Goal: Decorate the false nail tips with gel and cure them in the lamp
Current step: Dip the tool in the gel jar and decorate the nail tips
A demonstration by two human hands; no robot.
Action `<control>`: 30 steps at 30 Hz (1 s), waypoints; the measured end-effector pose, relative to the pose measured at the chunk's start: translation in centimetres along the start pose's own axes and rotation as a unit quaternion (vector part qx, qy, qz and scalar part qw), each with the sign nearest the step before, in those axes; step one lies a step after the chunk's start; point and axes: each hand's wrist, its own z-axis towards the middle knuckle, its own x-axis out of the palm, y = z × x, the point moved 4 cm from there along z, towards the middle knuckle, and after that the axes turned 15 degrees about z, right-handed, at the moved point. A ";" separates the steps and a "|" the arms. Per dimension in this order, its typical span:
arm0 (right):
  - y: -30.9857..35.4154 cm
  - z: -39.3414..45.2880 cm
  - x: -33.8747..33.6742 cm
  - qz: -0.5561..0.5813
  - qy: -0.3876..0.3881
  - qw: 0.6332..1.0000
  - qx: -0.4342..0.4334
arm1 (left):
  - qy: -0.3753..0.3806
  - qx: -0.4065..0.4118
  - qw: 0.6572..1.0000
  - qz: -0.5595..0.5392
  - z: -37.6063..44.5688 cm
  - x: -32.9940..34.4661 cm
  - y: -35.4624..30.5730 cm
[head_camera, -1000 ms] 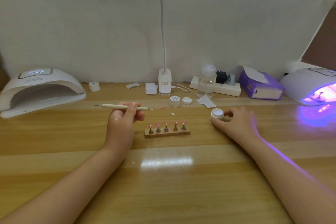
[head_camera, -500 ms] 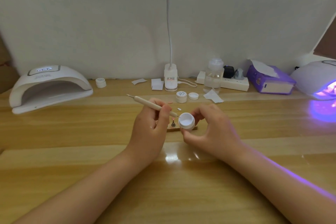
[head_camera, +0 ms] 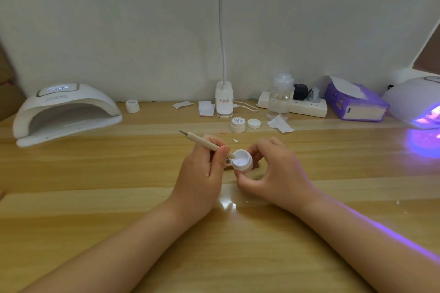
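We've got the gel pot (head_camera: 242, 161) pinched in our right hand (head_camera: 273, 171), thumb under and fingertips round the wall, lifted just off the table (head_camera: 119, 197) and tipped toward us w/ its mouth open. Our left hand (head_camera: 202, 173) grips the dotting tool (head_camera: 206, 143) pen-style; its near tip sits at the pot's rim, prob. loading gel.

Handling: the pot looks v. light, rigid plastic, smooth-sided, so we hold it by the wall, not the rim, and don't tip it further or gel may run. The tool is thin and stiff w/ a fine metal point; a grip low on the shaft gives control.

The nail tip stand (head_camera: 228, 166) is mostly hidden behind our hands; we can't tell the state of the tips.

Surface: glossy wood-look tabletop, slick, so small things may slide. Room: white wall, desk lamp (head_camera: 223, 100) at centre back, an unlit cure lamp (head_camera: 64, 112) far left, a lit cure lamp (head_camera: 419, 102) glowing violet far right. Also a 2nd jar (head_camera: 238, 124) w/ a loose lid (head_camera: 254, 123) beside it, a clear bottle (head_camera: 281, 97), a tissue box (head_camera: 354, 102).
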 end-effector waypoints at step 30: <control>-0.2 -0.1 0.3 -0.004 0.009 1.000 -0.013 | -0.069 -0.074 0.994 -0.052 0.3 -0.9 -0.2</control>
